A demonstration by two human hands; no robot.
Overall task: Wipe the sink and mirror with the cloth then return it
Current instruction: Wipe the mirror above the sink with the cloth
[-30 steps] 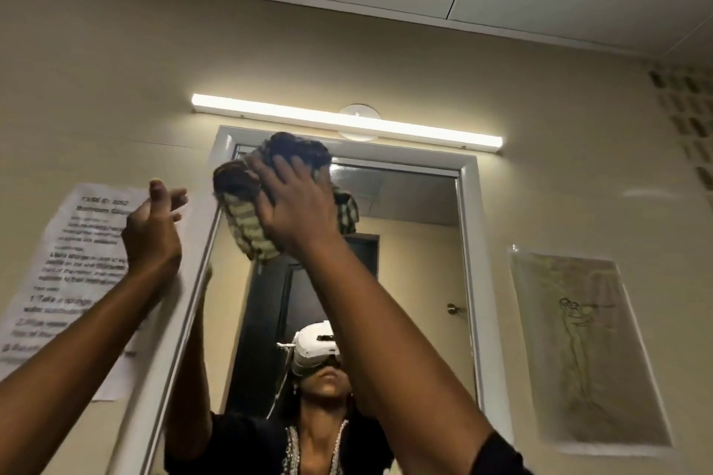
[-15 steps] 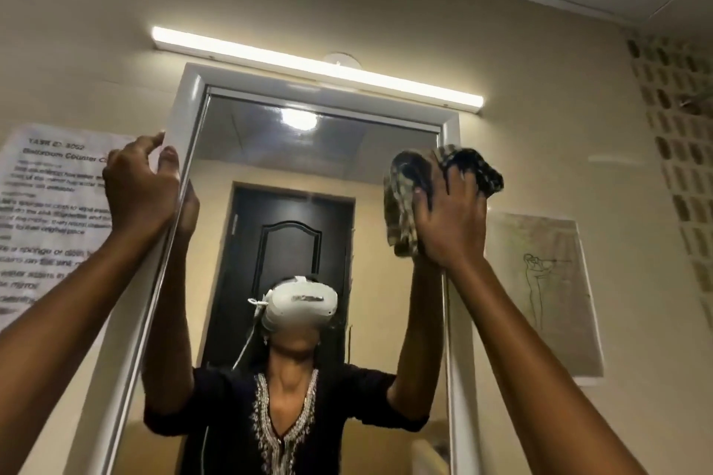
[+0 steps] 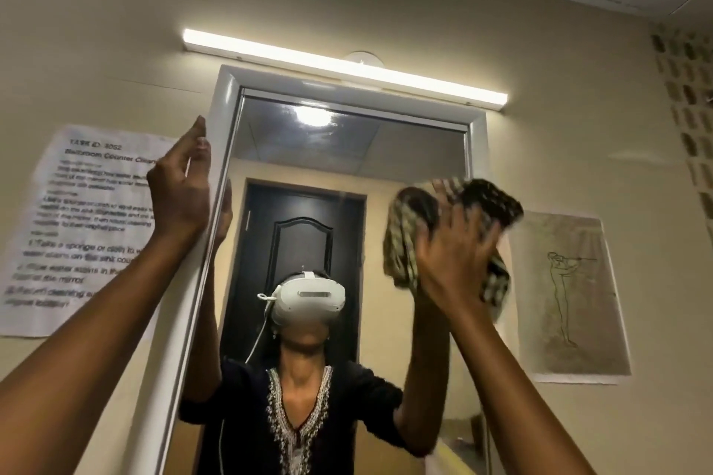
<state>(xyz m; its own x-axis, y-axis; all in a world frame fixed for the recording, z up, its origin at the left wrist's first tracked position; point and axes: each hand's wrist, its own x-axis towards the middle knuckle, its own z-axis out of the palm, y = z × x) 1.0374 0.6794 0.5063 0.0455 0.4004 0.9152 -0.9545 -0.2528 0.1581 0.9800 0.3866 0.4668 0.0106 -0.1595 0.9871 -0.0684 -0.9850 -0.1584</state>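
Since a moment ago the right hand has slid the cloth a little lower along the right side of the mirror, and the left hand has loosened off the frame, its fingers now standing straight up instead of hooked over the edge. She presses the bunched checked cloth flat against the glass with a spread palm, fingers splayed over it; the cloth bulges out above and to both sides of that hand, its far edge lapping over the white frame. Left of the pressing hand, across the whole width of the glass, the other hand is open and holds nothing, its palm side resting along the left upright of the frame. Beyond that hand a printed sheet is stuck on the wall; past the cloth hangs a line drawing. Above both hands the strip light glows
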